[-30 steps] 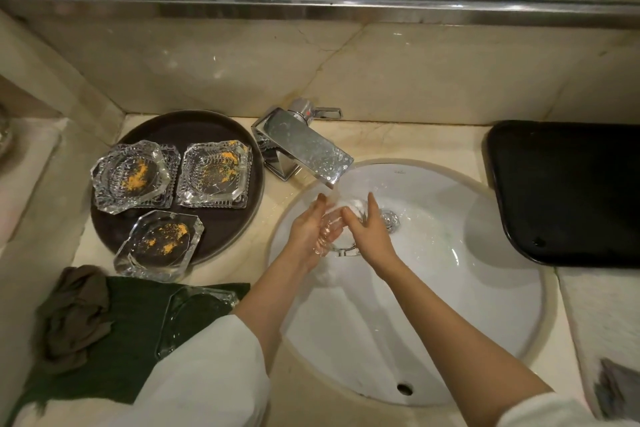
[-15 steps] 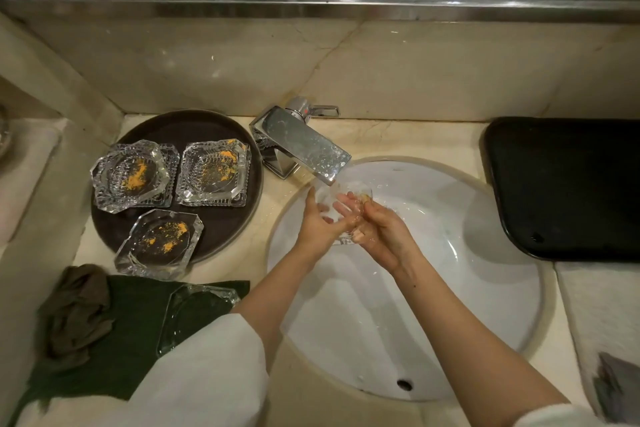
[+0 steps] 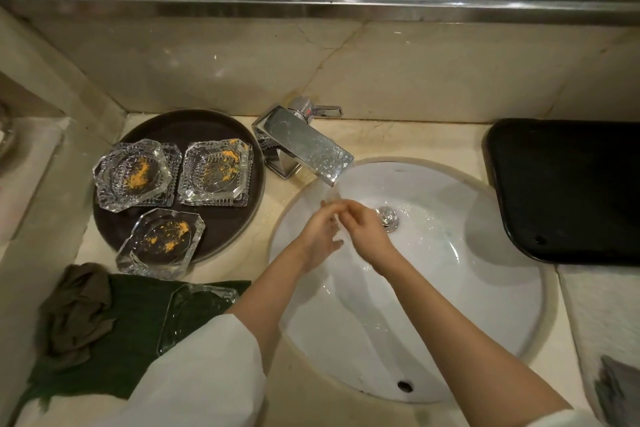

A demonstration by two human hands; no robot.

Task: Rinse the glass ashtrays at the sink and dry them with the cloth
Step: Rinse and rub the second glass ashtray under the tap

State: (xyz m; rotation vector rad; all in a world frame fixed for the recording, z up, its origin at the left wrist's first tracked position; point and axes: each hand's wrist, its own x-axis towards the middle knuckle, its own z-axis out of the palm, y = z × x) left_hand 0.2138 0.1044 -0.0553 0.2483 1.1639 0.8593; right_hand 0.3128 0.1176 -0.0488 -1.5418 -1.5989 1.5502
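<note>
Left hand (image 3: pixel 320 236) and right hand (image 3: pixel 363 229) being held together over white oval sink basin (image 3: pixel 467 305), under chrome rectangular tap (image 3: pixel 304 147); fingers blurred, grip on anything between them cannot be told. Three clear cut-glass ashtrays with orange powder (image 3: pixel 133 175) (image 3: pixel 216 172) (image 3: pixel 161 243) being carried on round dark brown tray (image 3: pixel 187 125), left of basin. Clean clear glass ashtray (image 3: pixel 197 312) being supported on dark green cloth (image 3: pixel 128 333), near-left of basin, beside crumpled brown rag (image 3: pixel 74 308).

1. Both forearms reach forward, converging.
2. The left hand (image 3: pixel 320 236) lies fingers loosely spread, touching the right hand (image 3: pixel 363 229).
3. The right hand's fingers curl inward; any grip is blurred.
</note>
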